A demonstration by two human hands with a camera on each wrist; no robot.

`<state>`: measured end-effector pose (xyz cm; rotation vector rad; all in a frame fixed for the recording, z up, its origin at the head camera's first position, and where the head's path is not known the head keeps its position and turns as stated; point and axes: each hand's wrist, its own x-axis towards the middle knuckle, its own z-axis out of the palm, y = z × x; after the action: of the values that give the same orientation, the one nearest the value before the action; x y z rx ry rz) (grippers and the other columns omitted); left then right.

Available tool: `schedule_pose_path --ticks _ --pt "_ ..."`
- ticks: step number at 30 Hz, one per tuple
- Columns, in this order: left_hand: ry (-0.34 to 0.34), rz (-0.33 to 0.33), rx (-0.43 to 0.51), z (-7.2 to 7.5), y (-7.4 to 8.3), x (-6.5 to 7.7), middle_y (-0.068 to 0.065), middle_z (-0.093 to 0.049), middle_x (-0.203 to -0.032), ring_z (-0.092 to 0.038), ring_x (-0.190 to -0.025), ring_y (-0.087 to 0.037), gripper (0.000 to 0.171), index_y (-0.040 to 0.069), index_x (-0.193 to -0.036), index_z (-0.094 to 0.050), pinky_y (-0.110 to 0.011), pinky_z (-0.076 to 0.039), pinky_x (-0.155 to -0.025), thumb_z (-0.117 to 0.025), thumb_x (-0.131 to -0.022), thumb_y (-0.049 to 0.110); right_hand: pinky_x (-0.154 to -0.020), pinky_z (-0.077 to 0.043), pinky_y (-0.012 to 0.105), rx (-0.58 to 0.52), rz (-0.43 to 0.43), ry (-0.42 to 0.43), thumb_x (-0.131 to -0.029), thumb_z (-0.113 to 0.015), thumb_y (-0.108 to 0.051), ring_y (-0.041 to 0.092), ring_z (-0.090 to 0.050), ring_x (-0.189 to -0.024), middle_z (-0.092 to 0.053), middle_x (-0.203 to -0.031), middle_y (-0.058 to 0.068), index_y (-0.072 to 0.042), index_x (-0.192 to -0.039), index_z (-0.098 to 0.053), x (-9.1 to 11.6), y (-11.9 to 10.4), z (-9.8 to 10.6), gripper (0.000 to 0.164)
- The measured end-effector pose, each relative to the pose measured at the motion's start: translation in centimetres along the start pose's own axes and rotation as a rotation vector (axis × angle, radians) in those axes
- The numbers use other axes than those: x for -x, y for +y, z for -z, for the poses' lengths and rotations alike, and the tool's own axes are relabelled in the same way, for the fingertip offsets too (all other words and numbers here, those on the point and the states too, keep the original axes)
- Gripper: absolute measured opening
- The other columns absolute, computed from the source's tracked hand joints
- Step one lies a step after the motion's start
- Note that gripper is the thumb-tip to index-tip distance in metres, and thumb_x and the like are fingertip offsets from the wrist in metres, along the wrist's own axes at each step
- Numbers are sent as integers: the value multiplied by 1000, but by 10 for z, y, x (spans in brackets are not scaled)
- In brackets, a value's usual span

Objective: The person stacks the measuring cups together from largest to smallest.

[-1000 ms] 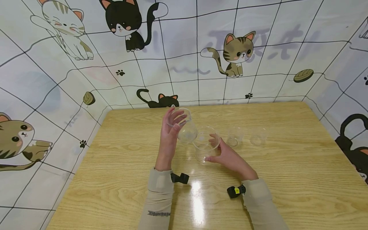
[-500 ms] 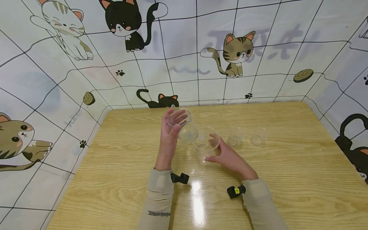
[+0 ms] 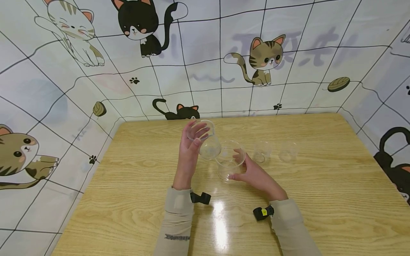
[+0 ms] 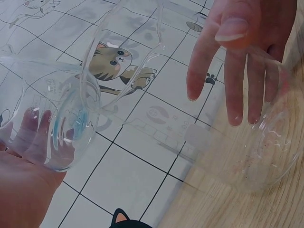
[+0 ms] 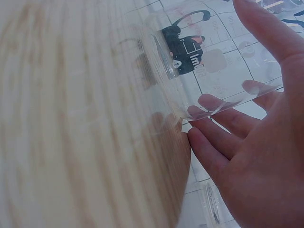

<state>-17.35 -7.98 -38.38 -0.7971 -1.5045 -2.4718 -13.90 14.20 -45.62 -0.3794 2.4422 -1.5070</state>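
Note:
My left hand [image 3: 189, 153] holds a clear glass beaker [image 3: 210, 148] up off the table, fingers and thumb around its upper part. That beaker leans slightly left, with its base close to the rim of a larger clear beaker [image 3: 230, 168]. My right hand [image 3: 257, 177] grips the larger beaker from the right. In the left wrist view the raised beaker's round base [image 4: 71, 130] shows a bluish tint, beside the open mouth of the larger beaker [image 4: 237, 156]. Printed measure marks show through the larger beaker's wall [image 5: 223, 61] in the right wrist view.
Two small clear glasses [image 3: 261, 157], [image 3: 287, 155] stand to the right on the wooden table [image 3: 134, 199]. Behind and at both sides rises a white gridded backdrop [image 3: 205, 71] with cartoon cats. Both wrists wear black straps.

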Motion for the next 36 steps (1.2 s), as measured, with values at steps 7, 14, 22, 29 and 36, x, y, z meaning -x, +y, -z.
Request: schedule_pose_path --ticks 7,14,22,29,36 --pt "-9 -8 5 0 0 -1 -25 -37 -131 -36 -120 -41 77 2 -135 -23 -46 -33 -97 -64 -80 38 -97 -30 49 2 4 3 -68 -74 -43 23 -36 -123 -37 -136 -1 -29 -139 -19 -1 1 0 90" --pt "-14 -8 32 1 -2 -1 -26 -37 -131 -35 -120 -42 75 2 -135 -25 -47 -32 -97 -64 -81 37 -97 -29 49 -5 9 3 -68 -74 -43 22 -36 -123 -37 -136 0 -29 -139 -19 -1 1 0 90" --pt "-21 -2 14 1 -2 -1 -28 -36 -131 -34 -120 -43 76 4 -135 -26 -51 -29 -98 -64 -80 39 -97 -30 49 -11 2 2 -68 -74 -44 22 -36 -123 -37 -136 -1 -29 -139 -19 0 1 0 91" --pt "-20 0 -1 1 -1 0 -27 -36 -131 -36 -119 -41 78 2 -135 -24 -50 -30 -97 -64 -80 41 -98 -28 50 11 -1 -2 -67 -73 -47 22 -36 -124 -37 -136 -1 -30 -139 -18 0 1 0 92" --pt "-20 3 10 1 -2 0 -28 -35 -132 -35 -120 -42 75 4 -135 -26 -49 -32 -97 -63 -80 40 -98 -28 49 10 0 -5 -67 -72 -48 20 -34 -125 -37 -137 -2 -31 -140 -16 0 1 0 94"
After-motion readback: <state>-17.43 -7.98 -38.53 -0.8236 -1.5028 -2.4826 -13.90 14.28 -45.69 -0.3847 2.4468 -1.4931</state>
